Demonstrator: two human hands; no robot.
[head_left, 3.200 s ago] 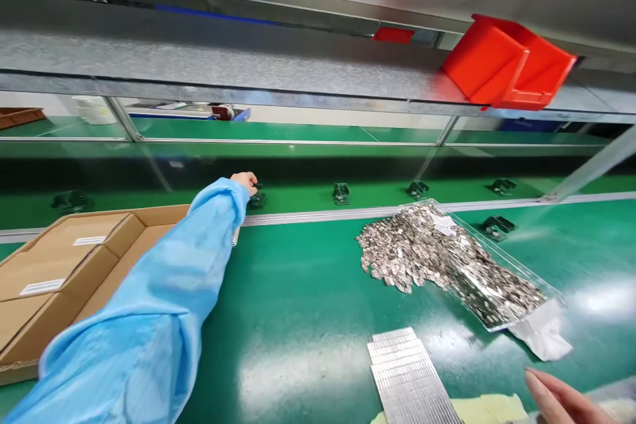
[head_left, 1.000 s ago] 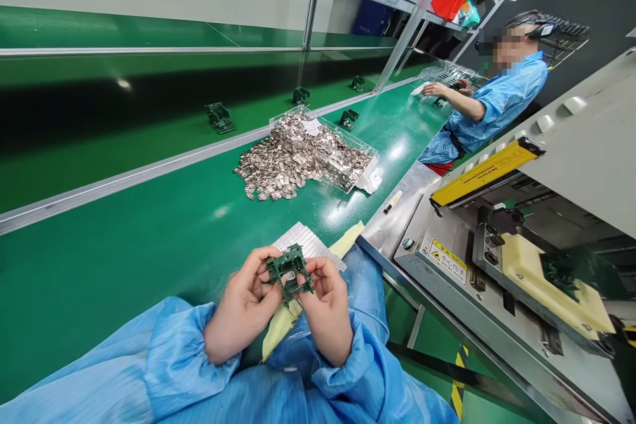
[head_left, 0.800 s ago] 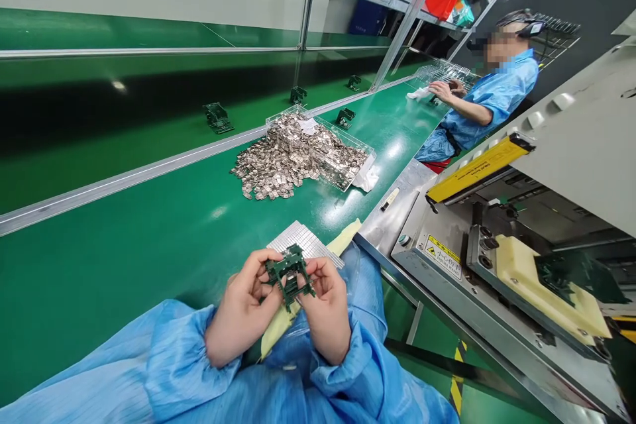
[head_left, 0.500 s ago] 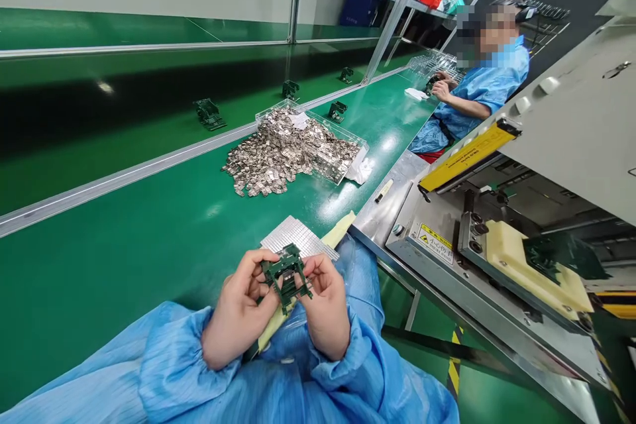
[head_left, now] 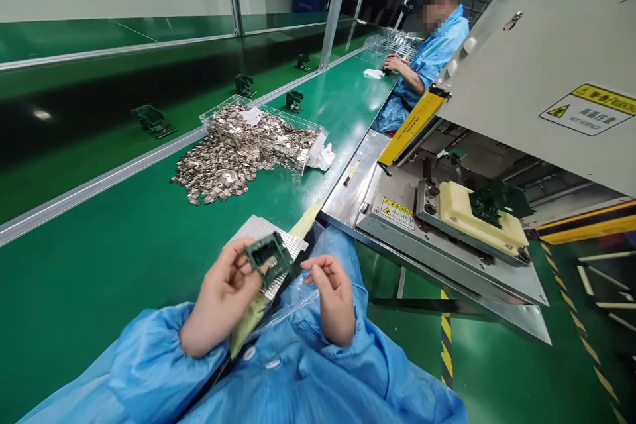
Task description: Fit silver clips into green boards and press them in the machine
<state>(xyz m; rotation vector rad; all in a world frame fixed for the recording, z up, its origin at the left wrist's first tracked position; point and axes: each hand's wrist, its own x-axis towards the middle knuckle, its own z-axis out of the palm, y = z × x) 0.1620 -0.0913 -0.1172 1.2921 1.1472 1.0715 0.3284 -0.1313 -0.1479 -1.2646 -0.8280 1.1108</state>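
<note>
- Dark green plastic frame (head_left: pixel 259 250): square, open-centred, a small metal piece inside, held above the counter (head_left: pixel 99 271).
- Left hand (head_left: pixel 218 298): fingers (head_left: pixel 237 271) pinch the frame's edge.
- Right hand (head_left: pixel 332 298): empty, fingers curled toward the thumb; whether they meet is hard to tell.
- Clear acrylic tray (head_left: pixel 263 109): holds stamped metal pieces (head_left: pixel 218 165), which also lie heaped on the counter.

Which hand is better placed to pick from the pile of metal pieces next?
Probably the right hand. It is empty and apart from everything else, while the left hand, though nearer the pile of metal pieces, is holding the green fixture.
</note>
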